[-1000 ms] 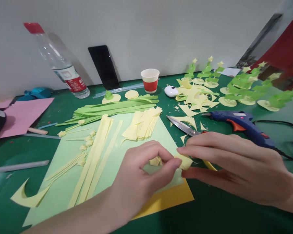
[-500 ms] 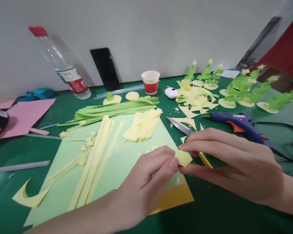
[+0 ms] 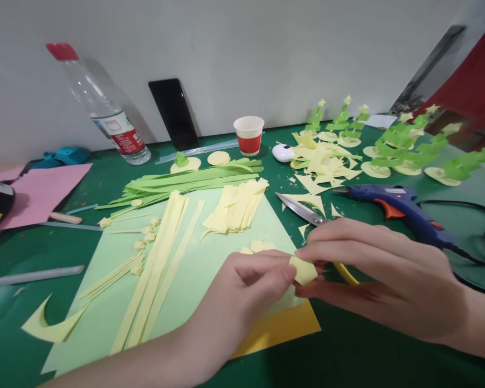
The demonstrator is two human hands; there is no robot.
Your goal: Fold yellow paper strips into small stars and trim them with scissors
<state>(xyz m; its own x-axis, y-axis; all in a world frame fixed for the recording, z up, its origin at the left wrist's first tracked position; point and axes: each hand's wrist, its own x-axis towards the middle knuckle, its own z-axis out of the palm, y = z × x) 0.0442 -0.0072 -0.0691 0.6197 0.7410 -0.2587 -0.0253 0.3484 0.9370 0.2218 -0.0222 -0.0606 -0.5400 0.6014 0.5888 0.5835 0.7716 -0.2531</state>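
Clamped folded paper [image 3: 304,271] between left hand [image 3: 246,293] and right hand [image 3: 392,277], fingertips together, by green sheet's [image 3: 202,264] near right edge. Had it compact, many-sided already. Left scissors [image 3: 301,208] just beyond right hand, glue gun [image 3: 418,220] farther right.

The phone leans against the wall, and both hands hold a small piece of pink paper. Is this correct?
No: the head view shows pale yellow paper, not pink, in the left hand and right hand. The phone does lean against the wall.
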